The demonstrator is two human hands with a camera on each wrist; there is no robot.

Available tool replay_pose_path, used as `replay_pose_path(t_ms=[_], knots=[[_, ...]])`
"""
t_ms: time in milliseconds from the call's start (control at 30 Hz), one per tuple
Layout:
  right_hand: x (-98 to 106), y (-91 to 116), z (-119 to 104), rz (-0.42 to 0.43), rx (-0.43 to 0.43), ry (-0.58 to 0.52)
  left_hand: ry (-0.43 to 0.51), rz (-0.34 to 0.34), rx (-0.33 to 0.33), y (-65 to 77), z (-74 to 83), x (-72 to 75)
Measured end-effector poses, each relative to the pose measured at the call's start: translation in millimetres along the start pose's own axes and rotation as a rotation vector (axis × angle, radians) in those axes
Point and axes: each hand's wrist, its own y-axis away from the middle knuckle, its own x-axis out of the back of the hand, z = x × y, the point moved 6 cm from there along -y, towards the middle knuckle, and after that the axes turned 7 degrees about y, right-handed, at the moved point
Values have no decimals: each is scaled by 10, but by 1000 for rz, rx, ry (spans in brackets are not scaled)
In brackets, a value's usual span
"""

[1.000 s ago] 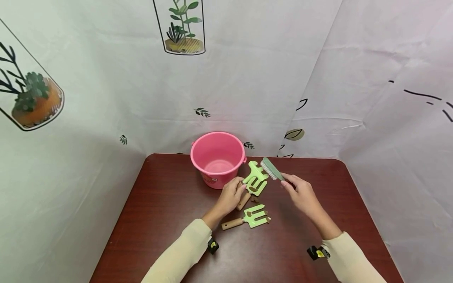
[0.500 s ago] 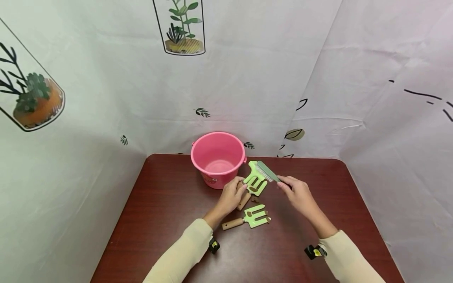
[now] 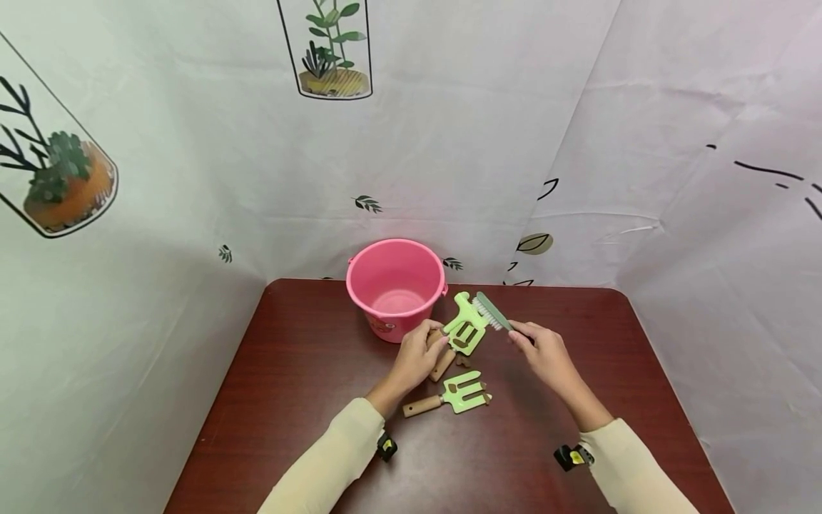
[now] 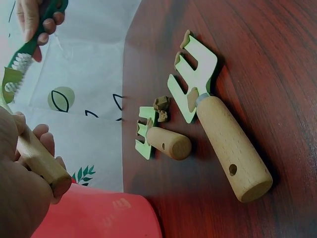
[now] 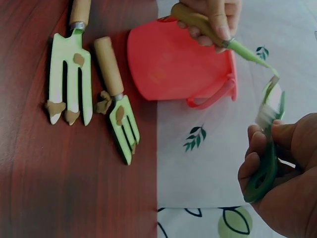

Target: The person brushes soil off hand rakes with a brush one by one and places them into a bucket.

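Note:
My left hand [image 3: 417, 355] grips the wooden handle [image 4: 42, 161] of a small light-green garden rake [image 3: 461, 311], raised over the table. My right hand [image 3: 544, 357] holds a green scrub brush [image 3: 493, 311] by its handle. White bristles [image 4: 21, 63] meet the rake's head in the left wrist view. Beneath the rake, one green hand fork [image 5: 126, 126] lies on the table, partly covered by it in the head view. A second hand fork [image 3: 464, 394] rests nearer the front, with brown clumps stuck on its tines.
A pink bucket [image 3: 394, 325] stands behind my left hand at the table's back edge. Loose brown lumps [image 5: 103, 102] lie beside the rear fork. The dark wooden table [image 3: 289, 400] ends at a printed white cloth wall [image 3: 449, 178].
The brush in my right hand has passed left across the rake's head, then back right. The rake has tilted slightly. Bucket and lying forks stay put.

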Motion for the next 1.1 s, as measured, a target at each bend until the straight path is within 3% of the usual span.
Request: replay_pose_path(t_ms=[233,533,733,967,1100], knots=[[-88,73,365,-74,-126,43,-22,-1,-24,14,60,15],[-122,148,668,-112,-160,40,-21,6,-32,-27,265,194],[-106,162,750,-124,-179,36,126,6,40,-118,356,384],[-58,129,770,-102,-180,39,454,12,176,-223,336,583],[-33,114,785,-110,-192,35,496,4,206,-279,298,716]])
